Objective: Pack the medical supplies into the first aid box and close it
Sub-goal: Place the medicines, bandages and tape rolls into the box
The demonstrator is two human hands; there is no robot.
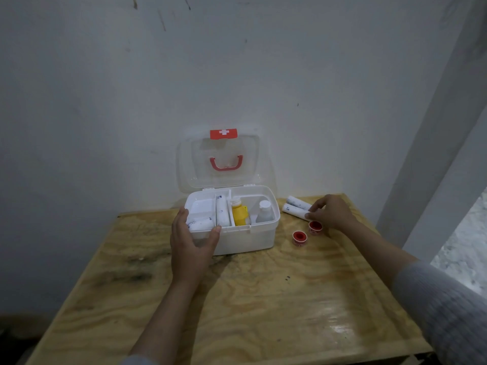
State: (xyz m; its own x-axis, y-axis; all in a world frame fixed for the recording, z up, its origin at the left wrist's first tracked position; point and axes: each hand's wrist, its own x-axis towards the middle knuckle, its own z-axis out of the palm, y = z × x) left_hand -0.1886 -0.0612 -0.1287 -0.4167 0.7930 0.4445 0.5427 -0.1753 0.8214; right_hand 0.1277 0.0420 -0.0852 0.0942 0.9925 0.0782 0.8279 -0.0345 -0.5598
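Glossy white plastic first aid box (247, 239), clear lid (218, 167); stained, glossy plywood table (263, 299); knitted sleeve (448, 312).

You are looking at four bandage rolls, two inside the first aid box (246, 239) and two on the table (237, 299), plus two red tape rolls and two bottles.

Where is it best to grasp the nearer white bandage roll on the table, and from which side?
Grip the nearer bandage roll around its middle, coming from above. It lies flat beside the second roll, so fingers should close across its round body. The right hand already touches its right end.
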